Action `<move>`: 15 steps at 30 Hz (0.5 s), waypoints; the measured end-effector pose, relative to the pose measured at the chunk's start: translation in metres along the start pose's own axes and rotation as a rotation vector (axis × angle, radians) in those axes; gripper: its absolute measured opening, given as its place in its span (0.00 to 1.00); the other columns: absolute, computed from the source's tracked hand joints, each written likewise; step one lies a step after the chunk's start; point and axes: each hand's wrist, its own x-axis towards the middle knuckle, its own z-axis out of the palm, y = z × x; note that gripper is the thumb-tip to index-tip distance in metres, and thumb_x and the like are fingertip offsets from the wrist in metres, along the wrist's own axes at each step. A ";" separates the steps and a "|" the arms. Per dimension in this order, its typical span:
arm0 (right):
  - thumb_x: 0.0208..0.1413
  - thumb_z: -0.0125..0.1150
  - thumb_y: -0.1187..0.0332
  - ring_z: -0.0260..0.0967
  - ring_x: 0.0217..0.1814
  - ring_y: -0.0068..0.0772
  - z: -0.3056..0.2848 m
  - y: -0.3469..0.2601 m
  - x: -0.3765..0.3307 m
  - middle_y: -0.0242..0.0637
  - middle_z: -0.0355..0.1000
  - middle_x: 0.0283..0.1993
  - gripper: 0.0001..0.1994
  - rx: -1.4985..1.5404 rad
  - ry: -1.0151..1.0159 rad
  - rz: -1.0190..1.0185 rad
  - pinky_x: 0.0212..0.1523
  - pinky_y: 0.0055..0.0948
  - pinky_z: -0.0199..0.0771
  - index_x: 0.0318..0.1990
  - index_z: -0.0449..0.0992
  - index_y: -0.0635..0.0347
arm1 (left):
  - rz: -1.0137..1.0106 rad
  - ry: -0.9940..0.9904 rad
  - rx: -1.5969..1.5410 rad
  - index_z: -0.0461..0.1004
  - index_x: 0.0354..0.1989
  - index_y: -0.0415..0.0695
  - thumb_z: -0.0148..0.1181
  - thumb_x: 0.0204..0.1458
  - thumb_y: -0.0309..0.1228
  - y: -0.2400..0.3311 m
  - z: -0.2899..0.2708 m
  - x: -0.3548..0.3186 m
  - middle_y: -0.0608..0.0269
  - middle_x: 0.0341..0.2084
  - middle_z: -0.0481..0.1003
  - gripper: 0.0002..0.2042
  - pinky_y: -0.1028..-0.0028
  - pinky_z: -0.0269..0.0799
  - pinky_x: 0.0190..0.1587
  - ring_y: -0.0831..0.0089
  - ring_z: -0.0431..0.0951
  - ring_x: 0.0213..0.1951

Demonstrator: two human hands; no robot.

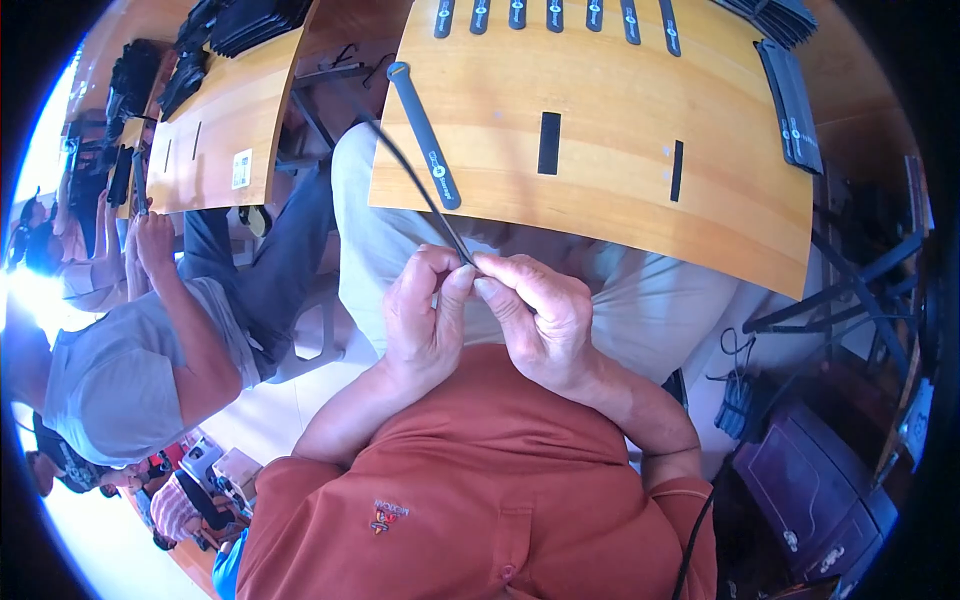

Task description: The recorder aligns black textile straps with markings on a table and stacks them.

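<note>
My left hand [425, 300] and my right hand [540, 315] meet in front of my belly, just short of the table's near edge. Both pinch one end of a long dark strap [408, 168] between thumb and forefinger. The strap is seen nearly edge-on and rises away to the upper left, its far end blurred. The pinched end is mostly covered by my fingertips. Beyond my hands, a flat grey strap [425, 135] with a rounded end and white print lies at the left of the wooden table [600, 100].
Several grey straps [555, 15] line the table's far edge. Two short black strips [549, 143] [678, 171] lie mid-table. Dark flat pieces [790, 110] are stacked at the right edge. A seated co-worker [150, 360] works at another table on the left. A purple cabinet [815, 490] stands lower right.
</note>
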 end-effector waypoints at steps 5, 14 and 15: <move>0.62 0.63 0.82 0.82 0.35 0.34 -0.002 -0.002 0.001 0.47 0.81 0.37 0.11 -0.023 -0.032 -0.016 0.34 0.27 0.80 0.51 0.79 0.72 | 0.088 -0.020 0.056 0.68 0.40 0.36 0.57 0.65 0.21 -0.002 -0.001 0.001 0.54 0.29 0.72 0.04 0.70 0.70 0.29 0.65 0.74 0.26; 0.65 0.64 0.74 0.78 0.32 0.23 -0.032 -0.019 0.008 0.40 0.82 0.35 0.09 0.452 -0.230 0.635 0.34 0.23 0.78 0.49 0.83 0.70 | 0.189 -0.242 -0.177 0.68 0.40 0.37 0.54 0.66 0.21 -0.001 -0.023 0.011 0.56 0.28 0.73 0.02 0.69 0.70 0.30 0.69 0.74 0.27; 0.65 0.65 0.72 0.74 0.29 0.18 -0.038 -0.014 0.008 0.35 0.81 0.32 0.09 0.604 -0.256 0.653 0.33 0.19 0.75 0.48 0.84 0.69 | 0.142 -0.321 -0.275 0.67 0.40 0.38 0.52 0.68 0.22 0.004 -0.026 0.012 0.57 0.29 0.73 0.02 0.70 0.70 0.31 0.71 0.74 0.28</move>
